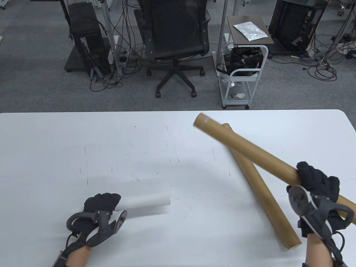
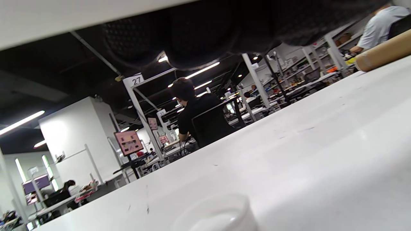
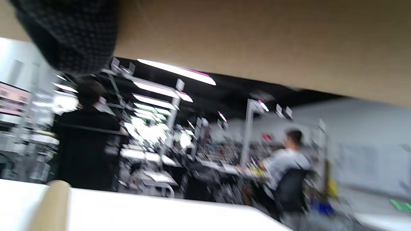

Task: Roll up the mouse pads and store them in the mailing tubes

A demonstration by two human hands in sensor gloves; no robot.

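Gripping a brown tube (image 1: 250, 150) near its close end, the right hand (image 1: 317, 189) has its fingers curled round it and holds it raised, slanting up and away across a second tube (image 1: 258, 189) that lies flat on the table (image 1: 139, 144). Left of that lying tube, well apart from it, a white rolled pad (image 1: 147, 201) rests on the table with its open end pointing toward the tubes; the left hand (image 1: 101, 204) is closed over the roll's other end, fingers wrapped on top. Beyond the table's far edge stand a black chair (image 1: 175, 41) and a white cart (image 1: 242, 80)
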